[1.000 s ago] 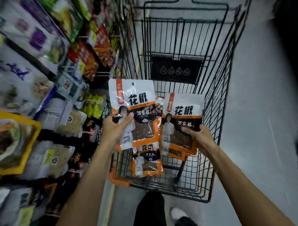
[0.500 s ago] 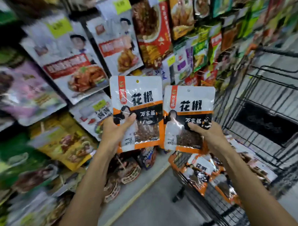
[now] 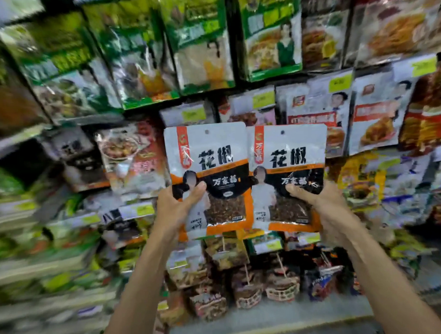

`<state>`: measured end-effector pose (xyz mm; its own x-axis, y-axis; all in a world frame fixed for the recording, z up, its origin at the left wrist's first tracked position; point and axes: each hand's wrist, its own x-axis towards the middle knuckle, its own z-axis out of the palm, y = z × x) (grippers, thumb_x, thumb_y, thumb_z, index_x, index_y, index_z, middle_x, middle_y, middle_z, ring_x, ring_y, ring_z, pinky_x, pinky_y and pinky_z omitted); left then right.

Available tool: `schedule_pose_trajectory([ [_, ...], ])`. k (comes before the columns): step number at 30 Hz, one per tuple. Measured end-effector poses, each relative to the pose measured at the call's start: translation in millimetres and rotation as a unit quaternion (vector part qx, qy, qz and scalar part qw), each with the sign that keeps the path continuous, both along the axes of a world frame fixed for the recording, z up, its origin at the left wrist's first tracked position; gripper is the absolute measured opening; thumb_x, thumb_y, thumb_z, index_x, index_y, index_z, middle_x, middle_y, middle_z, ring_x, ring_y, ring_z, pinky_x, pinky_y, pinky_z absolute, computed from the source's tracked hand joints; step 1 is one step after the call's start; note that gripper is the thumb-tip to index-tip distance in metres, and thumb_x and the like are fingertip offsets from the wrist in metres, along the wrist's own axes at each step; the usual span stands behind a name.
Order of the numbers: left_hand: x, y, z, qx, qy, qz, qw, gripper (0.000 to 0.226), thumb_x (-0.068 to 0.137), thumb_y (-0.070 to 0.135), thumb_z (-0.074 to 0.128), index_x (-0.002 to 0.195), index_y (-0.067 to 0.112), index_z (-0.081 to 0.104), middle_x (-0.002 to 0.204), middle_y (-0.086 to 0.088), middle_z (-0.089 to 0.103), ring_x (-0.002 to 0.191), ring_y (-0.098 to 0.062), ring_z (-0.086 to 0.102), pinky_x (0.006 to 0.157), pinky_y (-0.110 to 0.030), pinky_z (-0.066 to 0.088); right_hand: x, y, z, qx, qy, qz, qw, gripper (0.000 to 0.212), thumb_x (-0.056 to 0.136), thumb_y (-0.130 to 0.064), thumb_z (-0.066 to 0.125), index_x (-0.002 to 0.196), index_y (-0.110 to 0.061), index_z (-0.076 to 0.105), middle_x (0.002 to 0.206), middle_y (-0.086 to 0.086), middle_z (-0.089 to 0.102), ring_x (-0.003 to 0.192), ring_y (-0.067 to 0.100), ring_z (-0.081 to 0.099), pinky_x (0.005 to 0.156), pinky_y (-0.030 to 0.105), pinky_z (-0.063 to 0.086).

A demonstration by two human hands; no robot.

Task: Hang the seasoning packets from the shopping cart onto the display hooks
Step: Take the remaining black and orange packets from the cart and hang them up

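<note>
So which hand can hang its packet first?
Probably the left hand: the left packet sits slightly higher, its hang hole just under a yellow price tag. The right hand holds the right packet lower. The hooks themselves are blurred.

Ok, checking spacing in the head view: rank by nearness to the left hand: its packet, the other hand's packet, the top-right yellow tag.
1. Left packet, held by the left hand.
2. Right packet, right beside it.
3. Yellow tag, far upper right.

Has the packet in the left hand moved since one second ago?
Yes. The left packet, gripped by the left hand, was over the shopping cart; now it is held up before the hanging display packets.
</note>
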<state>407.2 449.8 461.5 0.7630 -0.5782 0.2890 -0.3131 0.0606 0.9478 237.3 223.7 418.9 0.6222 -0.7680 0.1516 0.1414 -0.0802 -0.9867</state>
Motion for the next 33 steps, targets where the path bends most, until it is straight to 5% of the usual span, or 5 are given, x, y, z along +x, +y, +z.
schedule_pose_trajectory([
  [5, 50.0, 84.5, 10.4, -0.013, -0.025, 0.022, 0.999, 0.038, 0.07, 0.047, 0.071, 0.103, 0.053, 0.053, 0.096, 0.031, 0.066, 0.089, 0.009, 0.062, 0.08, -0.016, 0.05, 65.0, 67.5, 15.1, -0.013, -0.006, 0.06, 0.998, 0.032, 0.056, -0.041, 0.082, 0.084, -0.032, 0.069, 0.079, -0.021, 0.073, 0.075, -0.006, 0.068, 0.065, 0.021, 0.05],
  [10, 97.0, 161.0, 8.7, -0.039, 0.005, 0.053, 0.998, 0.063, 0.071, 0.038, 0.07, 0.13, 0.021, 0.054, 0.123, -0.002, 0.065, 0.115, -0.021, 0.06, 0.097, -0.042, 0.051, 121.6, 132.4, 20.4, -0.015, -0.022, 0.085, 0.996, 0.05, 0.046, -0.046, 0.082, 0.09, -0.024, 0.07, 0.086, -0.01, 0.076, 0.09, 0.013, 0.07, 0.078, 0.032, 0.053],
  [19, 163.4, 233.9, -4.2, -0.052, 0.076, 0.081, 0.992, 0.091, 0.061, 0.049, 0.074, 0.141, 0.018, 0.044, 0.14, -0.006, 0.052, 0.128, -0.027, 0.049, 0.106, -0.051, 0.04, 194.3, 188.0, 22.9, -0.02, -0.015, 0.143, 0.989, 0.052, 0.052, -0.045, 0.083, 0.097, -0.021, 0.07, 0.093, -0.006, 0.076, 0.092, 0.01, 0.07, 0.079, 0.03, 0.051],
  [29, 240.5, 247.9, -15.5, -0.05, 0.136, 0.112, 0.983, 0.096, 0.06, 0.052, 0.079, 0.139, 0.008, 0.045, 0.142, -0.015, 0.048, 0.129, -0.03, 0.048, 0.106, -0.052, 0.04, 255.9, 197.5, 37.4, -0.064, -0.023, 0.125, 0.99, 0.034, 0.058, -0.046, 0.08, 0.082, -0.031, 0.061, 0.074, -0.016, 0.071, 0.072, -0.007, 0.064, 0.067, 0.021, 0.044],
  [33, 272.4, 239.6, -15.5, -0.039, 0.147, 0.11, 0.982, 0.051, 0.062, 0.044, 0.077, 0.105, 0.02, 0.063, 0.106, 0.0, 0.072, 0.107, -0.021, 0.064, 0.085, -0.034, 0.053, 268.8, 203.9, 41.0, -0.064, -0.015, 0.105, 0.992, 0.044, 0.054, -0.049, 0.08, 0.092, -0.031, 0.066, 0.087, -0.014, 0.074, 0.085, 0.004, 0.069, 0.084, 0.036, 0.051],
])
